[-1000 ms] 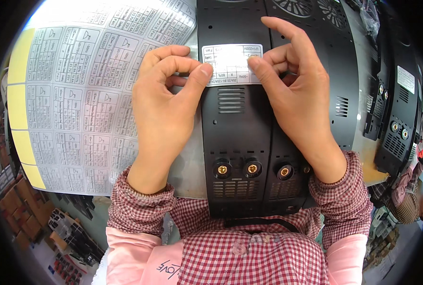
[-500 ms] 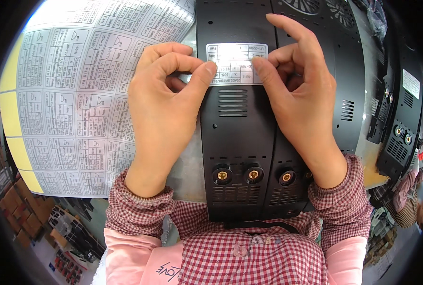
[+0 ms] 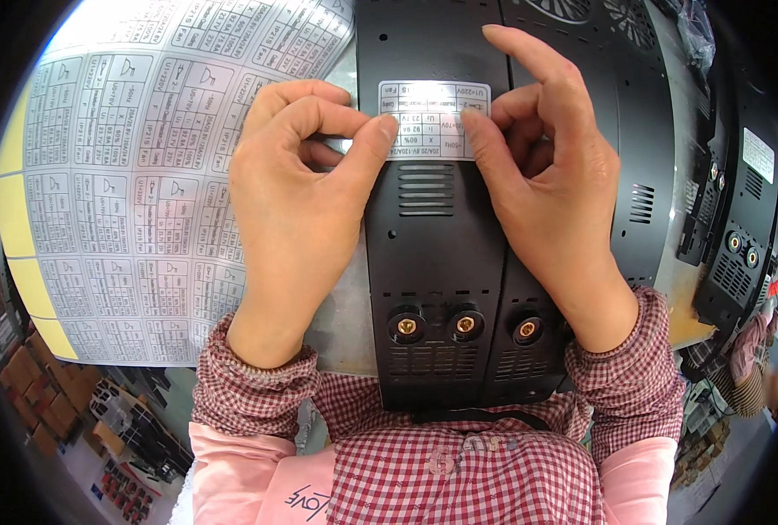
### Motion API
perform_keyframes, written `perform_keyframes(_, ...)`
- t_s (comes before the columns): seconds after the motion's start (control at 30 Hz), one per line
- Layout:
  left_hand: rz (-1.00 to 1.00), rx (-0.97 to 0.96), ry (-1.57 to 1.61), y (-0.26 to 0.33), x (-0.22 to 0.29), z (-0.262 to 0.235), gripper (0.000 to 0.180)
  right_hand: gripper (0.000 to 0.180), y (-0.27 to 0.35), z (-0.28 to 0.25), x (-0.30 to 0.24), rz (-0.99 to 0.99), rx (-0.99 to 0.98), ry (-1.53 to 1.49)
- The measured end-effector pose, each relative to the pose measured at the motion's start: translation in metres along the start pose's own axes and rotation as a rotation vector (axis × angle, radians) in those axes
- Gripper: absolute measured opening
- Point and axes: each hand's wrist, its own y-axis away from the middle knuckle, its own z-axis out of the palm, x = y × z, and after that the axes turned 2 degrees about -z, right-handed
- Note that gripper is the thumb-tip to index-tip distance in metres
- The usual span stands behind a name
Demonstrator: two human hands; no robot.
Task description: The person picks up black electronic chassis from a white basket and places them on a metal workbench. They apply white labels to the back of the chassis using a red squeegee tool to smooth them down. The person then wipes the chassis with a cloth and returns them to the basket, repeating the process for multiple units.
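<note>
A black plastic machine housing point(image 3: 437, 262) lies in front of me with brass sockets near its lower end. A silver rating label point(image 3: 432, 118) sits across its upper part. My left hand point(image 3: 297, 210) pinches the label's left edge between thumb and forefinger. My right hand point(image 3: 546, 188) presses its right edge with the thumb, the forefinger raised. A second black housing point(image 3: 642, 166) lies close against the right side of the first.
A large sheet of the same silver labels on yellow backing point(image 3: 135, 175) covers the table on the left. More black housings point(image 3: 739, 236) stand at the right edge. Boxes and clutter point(image 3: 48, 411) lie on the floor lower left.
The view has shifted slightly, so the housing and label sit a little higher and more central. Both hands stay on the label's edges, thumbs pressing it down.
</note>
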Motion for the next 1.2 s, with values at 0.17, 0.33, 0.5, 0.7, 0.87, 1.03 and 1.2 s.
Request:
perform_keyframes(0.17,-0.015,0.001,0.009,0.0,0.001,0.0,0.015,0.054,-0.004,-0.003,0.001,-0.068,-0.053,0.104)
perform_keyframes(0.33,-0.018,0.005,0.013,0.0,0.001,0.0,0.015,0.054,-0.003,-0.004,0.008,-0.084,-0.085,0.094)
perform_keyframes(0.5,-0.008,0.015,0.011,0.001,0.001,0.001,0.014,0.054,-0.002,-0.002,0.012,-0.16,-0.05,0.123)
perform_keyframes(0.7,0.003,0.018,-0.004,0.001,0.0,0.001,0.014,0.055,-0.003,-0.002,0.006,-0.095,-0.059,0.114)
perform_keyframes(0.87,0.015,0.016,-0.012,0.0,0.0,0.001,0.015,0.055,-0.001,-0.001,0.011,-0.169,-0.006,0.136)
perform_keyframes(1.03,0.014,0.021,-0.012,0.0,-0.001,0.001,0.015,0.056,-0.003,-0.002,0.007,-0.091,-0.082,0.127)
perform_keyframes(1.2,0.041,0.026,-0.037,-0.001,-0.002,0.003,0.014,0.056,0.0,0.0,0.014,-0.116,-0.033,0.14)
